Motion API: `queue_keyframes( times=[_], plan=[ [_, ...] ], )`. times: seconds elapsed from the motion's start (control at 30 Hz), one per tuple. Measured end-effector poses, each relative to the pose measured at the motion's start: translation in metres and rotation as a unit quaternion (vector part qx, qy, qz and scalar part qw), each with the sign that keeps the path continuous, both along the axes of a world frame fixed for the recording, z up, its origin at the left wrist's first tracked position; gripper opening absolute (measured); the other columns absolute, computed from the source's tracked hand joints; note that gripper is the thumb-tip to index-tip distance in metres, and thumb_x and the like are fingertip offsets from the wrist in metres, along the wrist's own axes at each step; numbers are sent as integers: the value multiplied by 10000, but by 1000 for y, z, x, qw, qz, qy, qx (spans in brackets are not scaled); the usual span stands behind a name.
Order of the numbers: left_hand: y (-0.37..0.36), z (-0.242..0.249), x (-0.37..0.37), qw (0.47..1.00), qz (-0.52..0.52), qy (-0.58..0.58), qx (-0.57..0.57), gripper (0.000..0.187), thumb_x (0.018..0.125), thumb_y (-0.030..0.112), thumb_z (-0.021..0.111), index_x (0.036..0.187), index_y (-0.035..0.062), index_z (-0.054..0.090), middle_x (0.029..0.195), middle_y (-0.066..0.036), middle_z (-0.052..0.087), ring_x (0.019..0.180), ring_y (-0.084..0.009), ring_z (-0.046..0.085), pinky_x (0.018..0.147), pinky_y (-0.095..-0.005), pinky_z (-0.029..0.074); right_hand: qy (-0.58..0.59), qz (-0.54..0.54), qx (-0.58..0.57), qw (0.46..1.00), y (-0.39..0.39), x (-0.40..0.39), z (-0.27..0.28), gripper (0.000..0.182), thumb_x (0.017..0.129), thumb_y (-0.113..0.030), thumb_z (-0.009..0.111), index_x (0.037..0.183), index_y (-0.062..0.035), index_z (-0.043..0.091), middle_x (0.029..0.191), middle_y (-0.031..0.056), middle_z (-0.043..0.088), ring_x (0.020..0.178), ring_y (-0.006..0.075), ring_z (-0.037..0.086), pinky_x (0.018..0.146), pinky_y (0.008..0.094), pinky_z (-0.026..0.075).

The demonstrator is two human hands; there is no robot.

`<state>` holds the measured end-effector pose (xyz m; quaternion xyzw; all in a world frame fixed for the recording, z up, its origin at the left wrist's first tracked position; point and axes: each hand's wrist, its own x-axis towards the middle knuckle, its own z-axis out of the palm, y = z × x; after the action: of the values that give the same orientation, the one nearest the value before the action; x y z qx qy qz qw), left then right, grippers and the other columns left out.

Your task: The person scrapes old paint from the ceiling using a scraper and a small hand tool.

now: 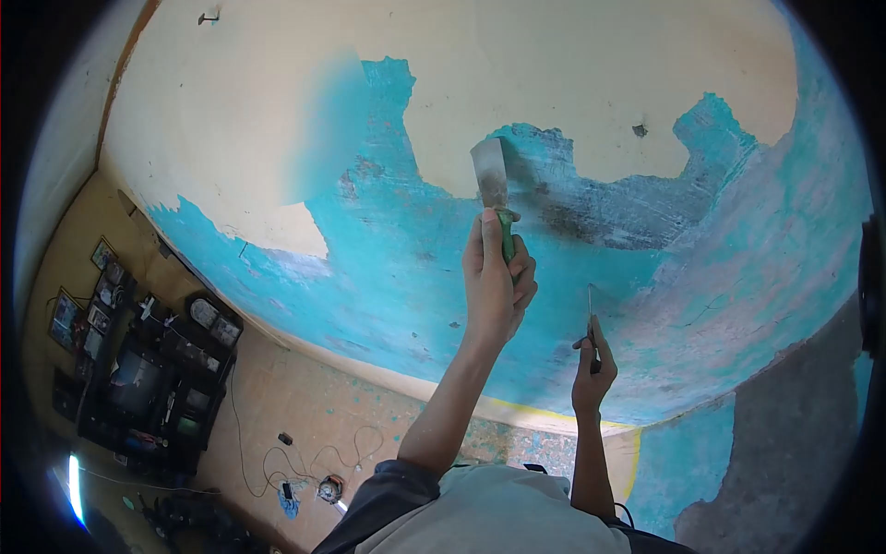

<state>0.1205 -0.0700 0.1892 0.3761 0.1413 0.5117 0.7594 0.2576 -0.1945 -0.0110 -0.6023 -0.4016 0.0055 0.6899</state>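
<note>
My left hand is raised at the middle of the view, its fingers wrapped round the green handle of a scraper. The scraper's wide metal blade points up, at the edge of the cream paint layer on the wall. Lower and to the right, my right hand grips a thin tool with a dark handle and a narrow metal tip pointing up. Turquoise and dark grey patches show where the cream layer is gone. Whether either tool touches the wall, I cannot tell.
A black shelf unit with a television stands at the lower left. Cables and a round object lie on the floor, with paint flakes near the wall's foot. A hook sticks out at the upper left.
</note>
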Motion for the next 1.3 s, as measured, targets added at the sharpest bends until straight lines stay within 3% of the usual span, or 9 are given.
queue_keyframes(
  times=[0.17,0.3,0.47,0.67,0.87,0.97,1.13,1.23,1.3],
  plan=[
    [-9,-38,3,1000,-19,-3,-3,413,1134,472,420,1162,84,558,613,62,317,422,-20,251,327,-208,166,2,-19,-3,1000,3,1,-5,390,1072,-67,570,1458,-34,612,1104,52,725,797,40,581,510,203,335],
    [1,12,-4,1000,-7,-2,-6,419,1126,497,428,1141,97,552,610,60,326,420,-28,247,341,-212,171,19,-22,0,1000,2,-9,-4,391,1066,-51,573,1454,-22,612,1136,63,732,812,45,597,513,201,340],
    [6,-37,-1,1000,-21,3,-11,387,1125,481,446,1129,111,557,605,58,337,424,-29,259,343,-213,177,14,-12,-16,1000,3,-8,-9,393,1063,-38,567,1453,-18,611,1169,70,731,824,54,605,526,199,358],
    [28,18,-9,998,0,-6,64,405,1126,494,431,1107,114,569,600,62,313,427,-29,247,348,-215,165,3,-13,-27,1000,1,-11,-7,397,1062,-36,565,1456,-19,608,1164,64,727,822,61,607,532,198,365],
    [5,-26,-2,1000,-5,-13,-4,410,1126,499,426,1116,118,575,607,66,310,424,-25,224,338,-211,148,8,-13,-23,1000,3,1,-9,395,1061,-41,567,1453,-15,610,1203,80,735,807,58,606,526,201,359],
    [12,15,-8,1000,-1,-12,-12,408,1131,496,414,1120,122,576,609,69,305,421,-24,238,332,-209,153,7,-13,-26,1000,2,-3,-8,391,1066,-58,571,1452,-13,610,1216,90,738,807,60,606,522,201,354],
    [9,6,-12,1000,-24,-11,8,416,1138,486,394,1136,109,570,609,72,303,423,-26,234,331,-207,158,9,-7,-21,1000,8,-4,-5,390,1070,-80,582,1454,-16,608,1210,87,736,824,66,608,533,205,359],
    [-2,-12,-3,1000,-21,6,-18,417,1140,479,394,1126,99,567,608,68,318,427,-24,244,334,-211,165,-5,2,2,1000,14,-2,-6,390,1075,-88,580,1458,-22,608,1183,77,736,819,68,598,557,213,383],
    [4,-1,1,1000,0,14,5,403,1140,472,400,1112,105,564,616,64,330,429,-24,244,335,-210,161,18,-6,13,1000,15,-5,-3,390,1070,-87,574,1456,-66,625,879,13,652,689,46,466,571,227,338]
  ],
)
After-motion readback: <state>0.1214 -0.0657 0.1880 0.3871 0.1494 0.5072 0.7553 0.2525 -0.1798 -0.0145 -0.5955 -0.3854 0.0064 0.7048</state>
